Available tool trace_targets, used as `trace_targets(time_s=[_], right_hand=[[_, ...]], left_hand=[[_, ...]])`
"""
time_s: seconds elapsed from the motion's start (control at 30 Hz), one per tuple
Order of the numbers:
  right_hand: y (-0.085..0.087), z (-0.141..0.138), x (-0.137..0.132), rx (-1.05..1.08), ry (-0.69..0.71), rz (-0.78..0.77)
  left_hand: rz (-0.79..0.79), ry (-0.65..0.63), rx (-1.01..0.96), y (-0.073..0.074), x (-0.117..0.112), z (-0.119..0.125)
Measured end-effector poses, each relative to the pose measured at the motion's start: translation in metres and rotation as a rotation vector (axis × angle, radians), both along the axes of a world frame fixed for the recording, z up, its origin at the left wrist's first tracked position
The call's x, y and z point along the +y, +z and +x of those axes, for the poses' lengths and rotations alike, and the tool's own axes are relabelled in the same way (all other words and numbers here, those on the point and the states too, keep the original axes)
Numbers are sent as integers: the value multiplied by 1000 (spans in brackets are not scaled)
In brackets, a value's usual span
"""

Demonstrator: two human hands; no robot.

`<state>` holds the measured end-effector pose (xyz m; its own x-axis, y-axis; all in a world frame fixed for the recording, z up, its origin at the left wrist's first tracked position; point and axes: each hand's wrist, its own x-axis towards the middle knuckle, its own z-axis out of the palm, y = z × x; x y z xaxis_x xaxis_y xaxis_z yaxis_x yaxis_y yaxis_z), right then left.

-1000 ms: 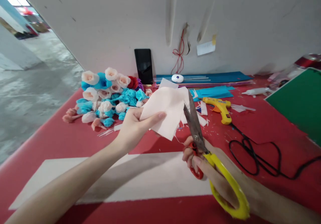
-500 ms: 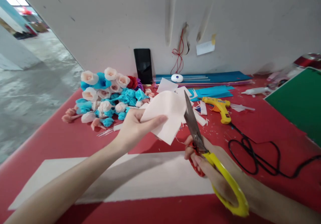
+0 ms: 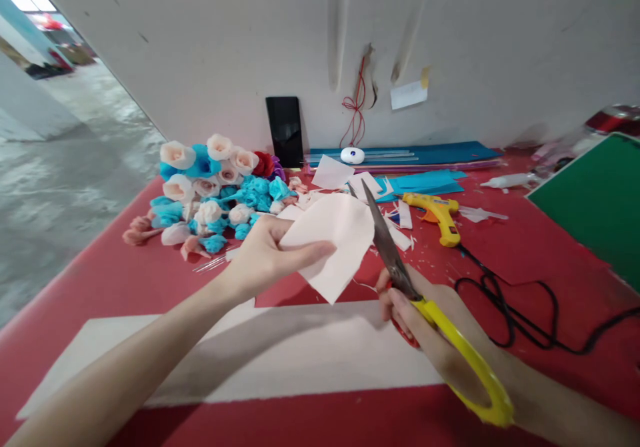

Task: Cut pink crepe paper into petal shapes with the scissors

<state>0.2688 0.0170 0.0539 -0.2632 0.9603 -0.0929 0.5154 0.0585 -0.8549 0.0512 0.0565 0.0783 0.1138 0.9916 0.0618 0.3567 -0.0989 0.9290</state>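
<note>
My left hand [image 3: 280, 250] pinches a pale pink piece of paper [image 3: 345, 230] with a rounded upper edge and a pointed lower corner, thumb on top. In my right hand [image 3: 420, 320] are scissors [image 3: 387, 243] with one yellow and one red handle. Their blades point up and away, parted a little, at the right edge of the paper. A thin curled strip hangs below the blades. Beneath both hands lies a long pale sheet [image 3: 300, 360] on the red table, partly shaded and covered by my left forearm.
Paper flowers [image 3: 210, 193] in white, blue and pink are heaped at the left. A yellow glue gun [image 3: 437, 213] with a black cord [image 3: 500, 307] lies right, near blue paper [image 3: 425, 183] and scraps. A phone [image 3: 286, 132] leans on the wall; a green board [image 3: 595, 200] stands far right.
The scissors and my right hand have shifted slightly right and down, and the blades have parted a little. The held paper has tilted and sunk slightly, its right edge now rounder.
</note>
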Motion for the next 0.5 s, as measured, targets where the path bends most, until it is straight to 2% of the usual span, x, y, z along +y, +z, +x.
trace_targets(time_s=[0.17,0.4,0.5], right_hand=[[-1,1,1,-37,28,-40],[1,-1,-1,-33,-14,-64],[3,-3,-1,-9,-27,-122]], left_hand=[[20,10,57,1,3,-4],[16,6,76,4,5,-6],[10,-7,66,3,6,-7]])
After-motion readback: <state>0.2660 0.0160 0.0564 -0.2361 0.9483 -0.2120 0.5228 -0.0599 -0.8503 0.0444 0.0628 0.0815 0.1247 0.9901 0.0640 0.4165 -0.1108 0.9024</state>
